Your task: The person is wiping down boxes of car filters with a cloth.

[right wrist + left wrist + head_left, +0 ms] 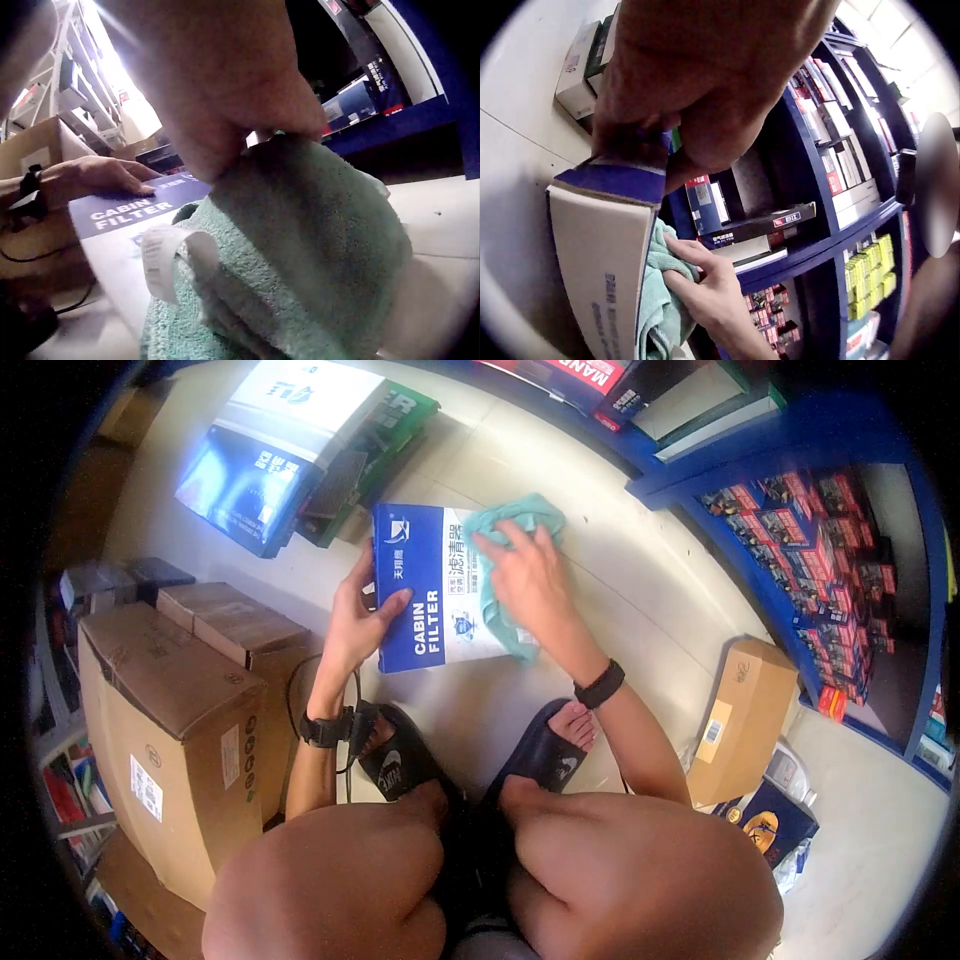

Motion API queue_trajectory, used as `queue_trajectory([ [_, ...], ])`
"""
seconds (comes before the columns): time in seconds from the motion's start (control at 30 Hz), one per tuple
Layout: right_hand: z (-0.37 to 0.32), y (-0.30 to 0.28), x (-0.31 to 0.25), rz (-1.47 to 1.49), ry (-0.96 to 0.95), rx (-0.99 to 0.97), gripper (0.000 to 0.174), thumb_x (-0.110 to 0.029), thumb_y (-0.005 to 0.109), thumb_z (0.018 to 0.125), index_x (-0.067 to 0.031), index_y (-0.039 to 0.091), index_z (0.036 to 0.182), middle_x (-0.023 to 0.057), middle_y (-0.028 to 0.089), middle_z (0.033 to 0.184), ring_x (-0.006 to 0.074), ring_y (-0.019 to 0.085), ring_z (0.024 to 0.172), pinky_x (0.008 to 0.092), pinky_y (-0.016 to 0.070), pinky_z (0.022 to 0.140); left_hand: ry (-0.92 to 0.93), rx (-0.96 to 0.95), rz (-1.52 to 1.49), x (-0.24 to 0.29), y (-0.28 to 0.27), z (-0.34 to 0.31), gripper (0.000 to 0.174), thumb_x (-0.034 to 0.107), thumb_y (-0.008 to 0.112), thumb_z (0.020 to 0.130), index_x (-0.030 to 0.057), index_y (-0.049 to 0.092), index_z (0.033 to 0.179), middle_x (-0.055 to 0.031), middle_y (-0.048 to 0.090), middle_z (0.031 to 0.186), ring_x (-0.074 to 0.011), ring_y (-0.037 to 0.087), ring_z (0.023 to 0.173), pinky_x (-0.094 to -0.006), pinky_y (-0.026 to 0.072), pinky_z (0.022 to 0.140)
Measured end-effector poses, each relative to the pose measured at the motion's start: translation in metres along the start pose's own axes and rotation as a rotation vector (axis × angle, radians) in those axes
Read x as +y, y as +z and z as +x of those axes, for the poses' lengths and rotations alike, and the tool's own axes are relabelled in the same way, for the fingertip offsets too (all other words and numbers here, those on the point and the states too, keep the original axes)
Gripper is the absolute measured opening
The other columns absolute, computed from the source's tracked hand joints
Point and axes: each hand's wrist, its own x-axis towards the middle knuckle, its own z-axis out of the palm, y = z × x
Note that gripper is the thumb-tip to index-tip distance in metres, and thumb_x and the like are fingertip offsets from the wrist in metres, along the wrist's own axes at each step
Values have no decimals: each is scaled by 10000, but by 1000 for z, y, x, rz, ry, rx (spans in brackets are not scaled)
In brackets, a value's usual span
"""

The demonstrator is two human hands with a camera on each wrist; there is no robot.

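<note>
A blue and white cabin filter box [412, 622] is held up above the floor, tilted, its printed face visible in the head view. The left hand [358, 615] grips its left edge, thumb on the blue front and the other fingers behind. Over the box's right end lies a green cloth [530, 515], held by the right hand [530, 582] against the box. From the left wrist, the right hand's fingers [697, 262] bend into the cloth [664, 289] beside the box's white side [600, 262]. The cloth [300, 247], with a white label, covers part of the box [112, 225] in the right wrist view.
Filter boxes [245, 485] lie on the floor at the upper left. Large cartons [150, 730] stand at the left, and a smaller carton [742, 720] is at the right. Blue shelving [640, 490] with small boxes runs along the right. Two sandalled feet [400, 755] are below the hands.
</note>
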Motion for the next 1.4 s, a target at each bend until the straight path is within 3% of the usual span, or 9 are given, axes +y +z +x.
queue_trajectory([
  [0.2, 15, 3, 39, -33, 99, -44, 421, -34, 666, 905, -139, 792, 1293, 118, 660, 1289, 419, 609, 1098, 505, 579, 949, 19, -2, -31, 16, 6, -3, 923, -19, 795, 927, -120, 249, 1665, -297, 620, 1469, -267, 728, 1170, -352, 613, 967],
  [0.37, 23, -5, -22, 24, -133, 44, 411, -35, 663, 917, -126, 776, 1302, 98, 651, 1298, 407, 597, 1116, 478, 613, 886, 44, -7, 83, 0, 4, 0, 970, 40, 832, 928, -101, 235, 1679, -252, 572, 1546, -227, 696, 1208, -357, 576, 1055],
  [0.43, 33, -14, -52, 64, -200, 65, 410, -35, 659, 924, -125, 771, 1308, 92, 647, 1302, 403, 594, 1126, 463, 629, 862, 249, 1, 275, -14, 0, 7, 969, 31, 837, 920, -118, 241, 1670, -261, 558, 1559, -228, 696, 1210, -347, 580, 1045],
  [0.57, 34, -20, -63, 131, -139, -9, 399, -24, 654, 923, -135, 787, 1282, 74, 647, 1302, 397, 594, 1144, 437, 656, 845, 232, 42, 141, -5, 3, 0, 868, -21, 806, 910, -126, 338, 1634, -271, 655, 1433, -253, 712, 1202, -373, 587, 1026],
  [0.87, -3, 6, 36, -121, 145, -65, 431, -4, 654, 883, -137, 801, 1266, 103, 662, 1273, 430, 622, 1087, 479, 644, 812, 36, 16, -10, 20, 3, 0, 885, -36, 803, 906, -134, 315, 1637, -271, 660, 1420, -224, 735, 1136, -339, 627, 931],
  [0.93, -5, -3, 24, -143, 195, -104, 501, 0, 677, 846, -103, 765, 1328, 119, 656, 1340, 437, 613, 1093, 489, 571, 946, 54, 25, 9, 26, 6, -3, 905, -19, 816, 901, -140, 303, 1638, -294, 660, 1417, -236, 738, 1138, -343, 627, 930],
  [1.07, 11, -5, 14, -125, 150, -65, 479, 8, 673, 849, -83, 767, 1310, 121, 658, 1320, 435, 621, 1071, 491, 583, 911, 83, 26, 101, 13, 1, 4, 902, -2, 820, 902, -137, 312, 1636, -317, 656, 1416, -249, 746, 1126, -342, 632, 905],
  [1.13, 14, -5, 16, -130, 77, 0, 334, -33, 692, 896, -42, 786, 1216, 136, 651, 1196, 415, 640, 1033, 471, 640, 767, 102, 37, 129, 8, 1, 5, 888, 8, 817, 906, -119, 331, 1638, -313, 677, 1378, -253, 751, 1114, -343, 631, 884],
  [1.4, -54, -26, -23, -152, 9, -276, 485, -4, 690, 840, -95, 771, 1309, 92, 640, 1273, 416, 611, 1149, 481, 636, 843, 30, 70, 77, -13, -5, 7, 860, 8, 804, 915, -86, 354, 1641, -286, 710, 1308, -269, 740, 1129, -370, 595, 964],
])
